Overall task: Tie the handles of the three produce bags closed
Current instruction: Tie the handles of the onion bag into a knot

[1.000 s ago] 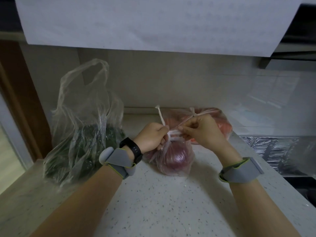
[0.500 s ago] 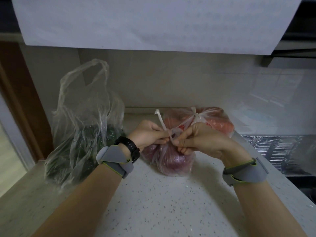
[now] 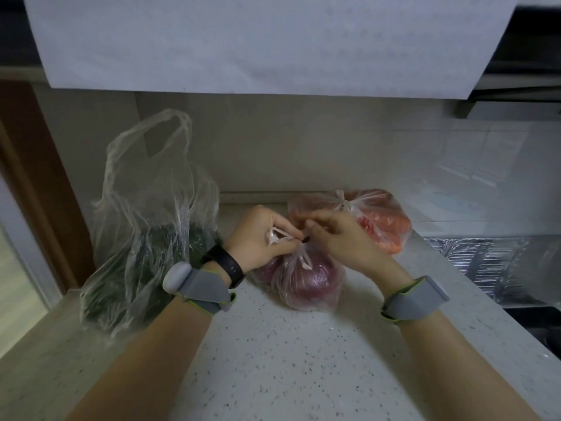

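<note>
Both hands, left hand (image 3: pixel 262 238) and right hand (image 3: pixel 340 238), pinch handles (image 3: pixel 280 237) of onion bag (image 3: pixel 306 281) on worktop (image 3: pixel 288 360). Carrot bag (image 3: pixel 382 220) behind, knotted. Greens bag (image 3: pixel 145 226) left, handles loose.

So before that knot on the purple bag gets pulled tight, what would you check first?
1. Left hand pinching a handle strand: ok.
2. Right hand on the other strand: cannot tell, fingers hide it.
3. Purple bag resting steady on the counter: ok.
4. Knot fully tight: not ok, handles look loose.
5. Orange bag behind already tied: ok.
6. Green bag tied: not ok, its handles stand open.
</note>
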Motion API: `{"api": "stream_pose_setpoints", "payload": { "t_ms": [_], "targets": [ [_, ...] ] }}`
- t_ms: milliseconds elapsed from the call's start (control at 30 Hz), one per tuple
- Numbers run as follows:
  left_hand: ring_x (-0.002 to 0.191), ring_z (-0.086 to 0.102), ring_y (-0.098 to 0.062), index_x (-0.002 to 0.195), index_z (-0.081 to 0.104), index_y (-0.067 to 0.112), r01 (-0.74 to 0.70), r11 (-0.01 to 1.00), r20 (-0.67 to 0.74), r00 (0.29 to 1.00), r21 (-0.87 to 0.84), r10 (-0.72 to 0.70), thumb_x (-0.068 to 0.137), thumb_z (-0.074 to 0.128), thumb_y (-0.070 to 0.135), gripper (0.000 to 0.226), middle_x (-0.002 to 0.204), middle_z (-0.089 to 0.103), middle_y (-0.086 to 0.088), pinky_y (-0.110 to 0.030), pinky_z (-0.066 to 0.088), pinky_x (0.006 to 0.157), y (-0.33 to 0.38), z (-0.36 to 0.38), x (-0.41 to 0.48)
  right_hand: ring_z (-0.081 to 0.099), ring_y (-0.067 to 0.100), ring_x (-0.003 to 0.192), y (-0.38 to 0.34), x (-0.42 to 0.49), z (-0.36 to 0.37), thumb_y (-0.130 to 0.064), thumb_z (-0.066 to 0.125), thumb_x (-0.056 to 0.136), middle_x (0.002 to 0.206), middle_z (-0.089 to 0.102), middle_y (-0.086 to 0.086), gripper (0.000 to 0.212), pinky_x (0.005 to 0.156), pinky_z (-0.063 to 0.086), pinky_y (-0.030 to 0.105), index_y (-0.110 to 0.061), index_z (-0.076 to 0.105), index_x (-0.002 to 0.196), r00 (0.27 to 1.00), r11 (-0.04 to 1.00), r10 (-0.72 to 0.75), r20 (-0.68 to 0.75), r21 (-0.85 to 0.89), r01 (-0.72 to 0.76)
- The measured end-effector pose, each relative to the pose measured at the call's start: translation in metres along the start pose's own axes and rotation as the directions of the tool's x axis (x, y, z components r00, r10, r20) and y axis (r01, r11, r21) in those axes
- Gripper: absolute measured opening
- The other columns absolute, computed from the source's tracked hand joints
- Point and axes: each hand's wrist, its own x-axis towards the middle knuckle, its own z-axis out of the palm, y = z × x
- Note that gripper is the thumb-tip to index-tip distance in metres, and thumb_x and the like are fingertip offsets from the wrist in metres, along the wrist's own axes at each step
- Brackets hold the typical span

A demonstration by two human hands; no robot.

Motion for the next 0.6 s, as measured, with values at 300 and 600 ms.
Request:
{"api": "stream_pose_setpoints", "payload": {
  "t_ms": [300,600],
  "targets": [
    [0.076,0.068,-0.014,0.081,0.078,0.016,-0.027,0.946,-0.148,0.986,0.323,0.078,0.071,0.074,0.007,0.014,0.082,0.076,0.0,-0.029,0.056,0.071,0.01,0.014,-0.002,0.061,0.011,0.074,0.001,0.002,0.01,-0.011,0.048,0.094,0.08,0.069,-0.001,0.023,0.073,0.049,0.032,-0.006,0.07,0.089,1.0,0.994,-0.025,0.008,-0.107,0.026],
    [0.088,0.065,-0.03,0.098,0.071,0.012,-0.114,0.874,-0.116,0.975,0.473,0.19,0.077,0.064,0.005,0.023,0.099,0.068,-0.009,-0.043,0.053,0.074,0.006,0.014,-0.012,0.055,-0.013,0.06,-0.002,0.004,0.011,-0.004,0.052,0.092,0.066,0.059,-0.022,0.021,0.06,0.039,0.008,-0.005,0.072,0.089,0.998,0.997,0.047,0.042,-0.056,-0.044]
  ]
}}
